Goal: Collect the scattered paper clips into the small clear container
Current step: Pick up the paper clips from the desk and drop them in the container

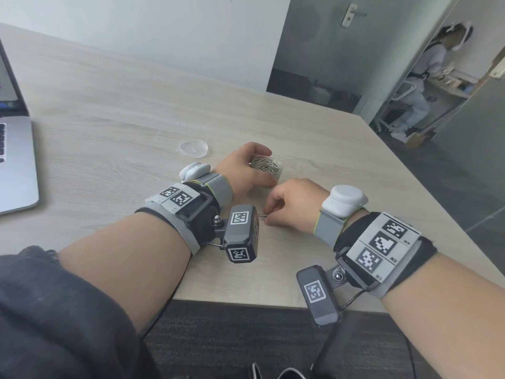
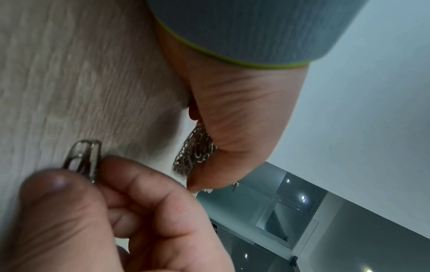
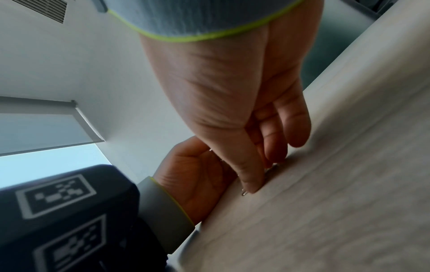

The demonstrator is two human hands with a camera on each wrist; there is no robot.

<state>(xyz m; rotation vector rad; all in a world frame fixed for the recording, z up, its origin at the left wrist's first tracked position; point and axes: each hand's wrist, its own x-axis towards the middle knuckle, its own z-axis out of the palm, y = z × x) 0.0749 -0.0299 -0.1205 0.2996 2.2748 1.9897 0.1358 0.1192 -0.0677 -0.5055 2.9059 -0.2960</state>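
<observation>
Laptop point(image 1: 13, 149) at 9 o'clock on the table point(image 1: 114, 99), partly out of the head view, lid up.

Clear lid point(image 1: 193, 148) lies flat at roughly 11 o'clock from the hands, well apart from the container, nothing on it.

Left hand point(image 1: 240, 170): fingers and thumb curled round the small clear container point(image 1: 269, 168), gripping its side wall. Container stands upright on the table, open top, packed with silver paper clips. In the left wrist view the clips point(image 2: 195, 152) show through the wall between palm and thumb. Wrist carries a grey strap and a black tagged camera block point(image 1: 241, 233).

Right hand point(image 1: 292, 206) sits at about 5 o'clock from the container, close but not touching it. Fingers bunched tight, thumb and forefinger pinching a small bunch of loose paper clips point(image 2: 85, 158) against the table; the loop ends stick out past the fingertips. Exact count unclear, looks like two or three overlapped. In the right wrist view the thumb tip point(image 3: 252, 185) presses down at the table surface with a bit of wire point(image 3: 244, 193) showing beside it; other fingers are curled in behind.

At 1 o'clock, past the table edge, a glass door point(image 1: 355, 50), and a seated person point(image 1: 426, 77) in another room.
</observation>
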